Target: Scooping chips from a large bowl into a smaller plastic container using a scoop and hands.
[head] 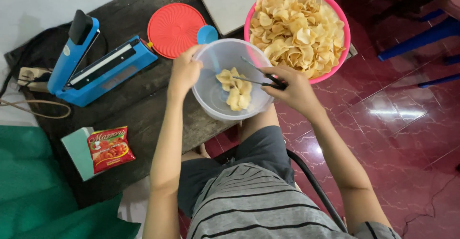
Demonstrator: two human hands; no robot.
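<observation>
My left hand (184,71) grips the near-left rim of a clear plastic bowl (218,104) that holds a few pale yellow chips (235,89). My right hand (292,88) holds thin black metal tongs (254,73), with their tips reaching into the bowl over the chips. A blue scoop (207,35) leans on the bowl's far rim. Behind the clear bowl stands a big pink basin (343,24) heaped with the same chips.
A blue heat sealer (93,62) lies on the dark wooden board (143,119), beside a red round lid (175,28). A red snack packet (110,148) rests on a pale green box. A green cloth (33,186) lies at the left. Blue stool legs (421,38) stand on the red tile floor.
</observation>
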